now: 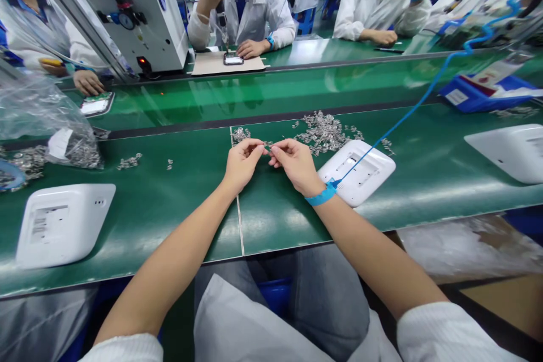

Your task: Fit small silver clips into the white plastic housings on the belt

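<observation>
My left hand [245, 165] and my right hand [296, 164] meet above the green bench, fingertips pinched close together. Between them is a small metal piece [267, 145], likely a spring contact, mostly hidden by the fingers. Just behind my right hand lies a large heap of small shiny metal spring contacts [324, 131]. A smaller heap of the same parts [241, 134] is behind my left hand. Beside my right wrist, which wears a blue wrist strap [322, 195], a white plastic housing [360, 172] rests on the bench with its recess facing up.
More white housings lie at the left [63, 226] and far right [511, 153]. A plastic bag of metal parts [78, 147] stands at left. The strap's blue cord [418, 104] rises rightward past a blue bin [466, 93]. Across the belt, a person uses a screwdriver [222, 20].
</observation>
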The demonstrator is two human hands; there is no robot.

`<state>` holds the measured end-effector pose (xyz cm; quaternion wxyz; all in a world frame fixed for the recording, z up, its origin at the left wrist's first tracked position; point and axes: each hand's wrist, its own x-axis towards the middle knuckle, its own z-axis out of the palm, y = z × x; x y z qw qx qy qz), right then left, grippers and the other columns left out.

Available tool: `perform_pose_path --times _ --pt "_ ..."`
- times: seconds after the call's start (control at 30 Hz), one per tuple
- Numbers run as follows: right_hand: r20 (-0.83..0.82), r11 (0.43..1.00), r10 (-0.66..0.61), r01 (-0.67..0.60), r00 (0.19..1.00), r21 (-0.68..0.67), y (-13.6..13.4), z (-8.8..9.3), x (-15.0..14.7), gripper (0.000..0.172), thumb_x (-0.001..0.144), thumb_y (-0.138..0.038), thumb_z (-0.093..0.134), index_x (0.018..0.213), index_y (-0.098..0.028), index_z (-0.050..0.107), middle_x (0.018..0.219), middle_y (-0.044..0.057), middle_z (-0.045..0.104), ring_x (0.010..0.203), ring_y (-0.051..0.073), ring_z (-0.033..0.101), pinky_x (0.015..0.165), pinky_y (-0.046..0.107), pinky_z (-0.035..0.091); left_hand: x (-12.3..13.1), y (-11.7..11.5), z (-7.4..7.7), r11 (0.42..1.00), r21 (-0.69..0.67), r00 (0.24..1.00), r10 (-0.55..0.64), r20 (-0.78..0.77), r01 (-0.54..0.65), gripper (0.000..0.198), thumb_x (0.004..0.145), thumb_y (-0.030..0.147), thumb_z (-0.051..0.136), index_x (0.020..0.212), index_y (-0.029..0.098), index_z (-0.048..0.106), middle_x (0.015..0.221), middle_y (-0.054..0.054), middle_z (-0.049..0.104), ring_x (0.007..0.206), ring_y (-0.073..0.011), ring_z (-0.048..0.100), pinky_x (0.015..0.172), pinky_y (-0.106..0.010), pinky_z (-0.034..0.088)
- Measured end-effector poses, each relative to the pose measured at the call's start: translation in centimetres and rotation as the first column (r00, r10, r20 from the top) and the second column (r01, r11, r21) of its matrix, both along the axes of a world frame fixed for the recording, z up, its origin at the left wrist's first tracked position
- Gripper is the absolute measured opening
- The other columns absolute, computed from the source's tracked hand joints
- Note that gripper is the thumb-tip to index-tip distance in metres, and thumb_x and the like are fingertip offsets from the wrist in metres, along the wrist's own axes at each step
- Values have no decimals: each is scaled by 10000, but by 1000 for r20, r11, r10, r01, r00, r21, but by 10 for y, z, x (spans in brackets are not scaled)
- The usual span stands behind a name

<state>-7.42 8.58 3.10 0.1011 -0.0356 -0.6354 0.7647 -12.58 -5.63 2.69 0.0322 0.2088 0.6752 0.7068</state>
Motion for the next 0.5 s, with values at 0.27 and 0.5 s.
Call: perform_pose_path --times 0.27,0.5 --pt "-53 997 -6 10 999 76 4 0 -1 458 785 -605 765 876 -201 569 805 16 693 637 128 652 563 238 521 1 0 2 995 88 998 -50 46 46 278 813 435 774 931 191 714 802 -33 741 741 -146 682 706 -284 548" --pt "-77 990 -80 89 994 114 5 3 -1 346 820 -504 743 869 -187 613 771 18 678 601 101 567 553 227 463 -3 -5 2 999 -24 999 45 -30 -46 191 839 323 729 973 198 785 817 -37 764 797 -174 713 813 -327 567"
